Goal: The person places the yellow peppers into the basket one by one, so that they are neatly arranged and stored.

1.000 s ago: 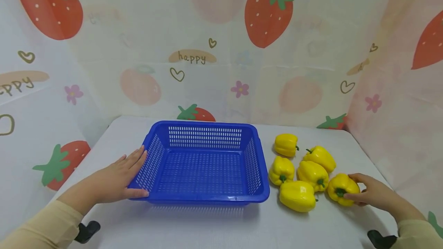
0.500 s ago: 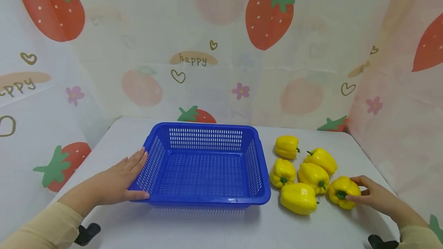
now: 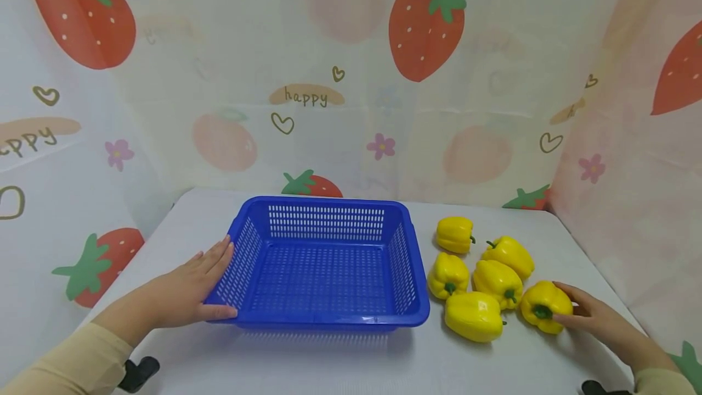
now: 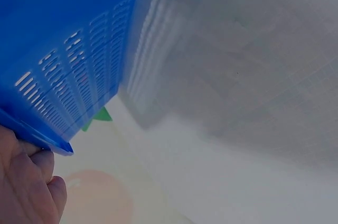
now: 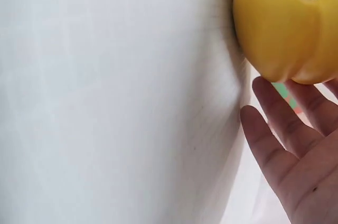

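Observation:
A blue slotted plastic basket (image 3: pixel 329 320) stands on the white table with nothing in it. My left hand (image 3: pixel 192 288) rests on its left rim, fingers straight along the edge and thumb near the front corner. Farther right, my right hand (image 3: pixel 592 316) is at the right side of a yellow bell pepper (image 3: pixel 545 306), which sits on the table with its green stem toward me. In the right wrist view several fingers (image 5: pixel 285 113) are fairly straight, two of the tips right at the pepper's side. The thumb shows only in the head view, at the pepper's front.
Several more yellow bell peppers (image 3: pixel 474 317) lie clustered between the basket and the right hand. One pepper (image 3: pixel 454 234) lies a little apart at the back. Strawberry-printed cloth (image 3: pixel 351 139) hangs behind the table (image 3: pixel 307 370) and along both sides.
The right hand has drawn slightly back to the right, its thumb covering less of the pepper. The left hand, basket and peppers stay in place; the head view has tilted up a little.

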Tool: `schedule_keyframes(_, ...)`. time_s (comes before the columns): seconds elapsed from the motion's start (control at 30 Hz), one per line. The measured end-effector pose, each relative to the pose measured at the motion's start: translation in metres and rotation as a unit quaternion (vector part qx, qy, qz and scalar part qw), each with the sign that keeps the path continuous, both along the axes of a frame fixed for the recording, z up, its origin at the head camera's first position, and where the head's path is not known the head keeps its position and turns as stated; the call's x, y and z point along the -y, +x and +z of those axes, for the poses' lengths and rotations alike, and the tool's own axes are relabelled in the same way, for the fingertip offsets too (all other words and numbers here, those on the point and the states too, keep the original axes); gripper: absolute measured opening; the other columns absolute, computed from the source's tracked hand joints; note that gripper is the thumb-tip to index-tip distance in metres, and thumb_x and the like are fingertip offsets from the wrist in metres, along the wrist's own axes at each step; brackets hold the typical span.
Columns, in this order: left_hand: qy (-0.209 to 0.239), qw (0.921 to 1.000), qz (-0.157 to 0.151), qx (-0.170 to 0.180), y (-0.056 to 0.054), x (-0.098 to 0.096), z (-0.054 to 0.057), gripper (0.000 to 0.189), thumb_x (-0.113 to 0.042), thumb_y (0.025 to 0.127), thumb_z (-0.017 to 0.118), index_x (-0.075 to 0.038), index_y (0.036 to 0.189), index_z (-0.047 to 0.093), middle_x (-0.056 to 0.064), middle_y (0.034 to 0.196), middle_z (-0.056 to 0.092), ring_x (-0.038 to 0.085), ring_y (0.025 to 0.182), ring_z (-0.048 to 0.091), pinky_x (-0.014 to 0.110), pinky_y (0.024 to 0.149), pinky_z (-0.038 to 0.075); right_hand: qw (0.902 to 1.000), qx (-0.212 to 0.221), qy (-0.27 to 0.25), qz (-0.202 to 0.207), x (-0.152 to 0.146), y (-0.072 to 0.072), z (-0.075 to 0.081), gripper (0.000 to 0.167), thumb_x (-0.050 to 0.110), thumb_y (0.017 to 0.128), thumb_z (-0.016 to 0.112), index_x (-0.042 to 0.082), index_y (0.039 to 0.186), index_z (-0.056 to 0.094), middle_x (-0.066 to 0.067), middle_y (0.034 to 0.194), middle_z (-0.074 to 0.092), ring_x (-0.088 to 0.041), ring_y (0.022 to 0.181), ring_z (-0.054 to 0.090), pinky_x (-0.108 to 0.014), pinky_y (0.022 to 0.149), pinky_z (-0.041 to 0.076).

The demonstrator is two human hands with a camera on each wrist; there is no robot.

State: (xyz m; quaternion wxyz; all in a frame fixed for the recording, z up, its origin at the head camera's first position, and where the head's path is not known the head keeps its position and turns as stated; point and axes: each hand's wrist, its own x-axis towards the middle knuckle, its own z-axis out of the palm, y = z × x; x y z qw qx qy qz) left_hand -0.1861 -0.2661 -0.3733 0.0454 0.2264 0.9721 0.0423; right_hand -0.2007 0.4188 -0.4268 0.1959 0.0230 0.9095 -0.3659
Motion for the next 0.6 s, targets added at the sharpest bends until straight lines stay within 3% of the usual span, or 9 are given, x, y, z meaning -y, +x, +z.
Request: schedule_keyframes(0.6,0.003,1.0,-0.005,-0.003,0.0011,-0.0011,0.0046,0.109,-0.07,0.075,0.051,0.003,0.144,0.012,0.02,0.151,0.007,0.036,0.138,0.011,0.055,0.107,0.017,0.9982,-0.043,0.019,-0.037,0.0049,0.0017,-0.0027,0.084,0.045,0.084,0.062,-0.006,0.139,0.024,-0.033,0.138,0.026,-0.042,0.111,0.046,-0.052,0.086,0.045)
